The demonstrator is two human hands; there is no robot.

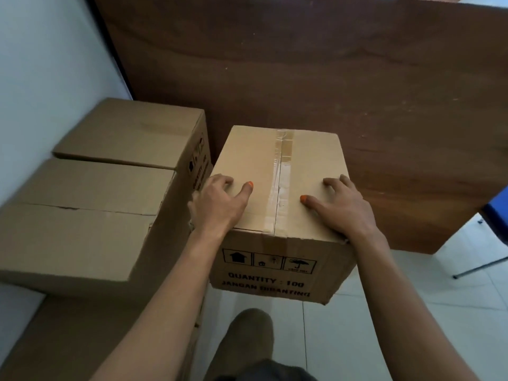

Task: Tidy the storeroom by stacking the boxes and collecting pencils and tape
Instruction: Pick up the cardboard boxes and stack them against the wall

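Observation:
A taped cardboard box with "QUANTITY : 100" printed on its near side sits in the middle, its bottom edge above the tiled floor. My left hand grips its near left top corner, fingers curled over the left side. My right hand presses on its near right top corner, fingers spread. To the left stand two more cardboard boxes at about the same height, one near and one farther back, resting on another box below. No pencils or tape roll are in view.
A large brown wooden board leans behind the boxes. A white wall is on the left. My foot stands on the white tiled floor. A blue chair with a metal leg is at the right edge.

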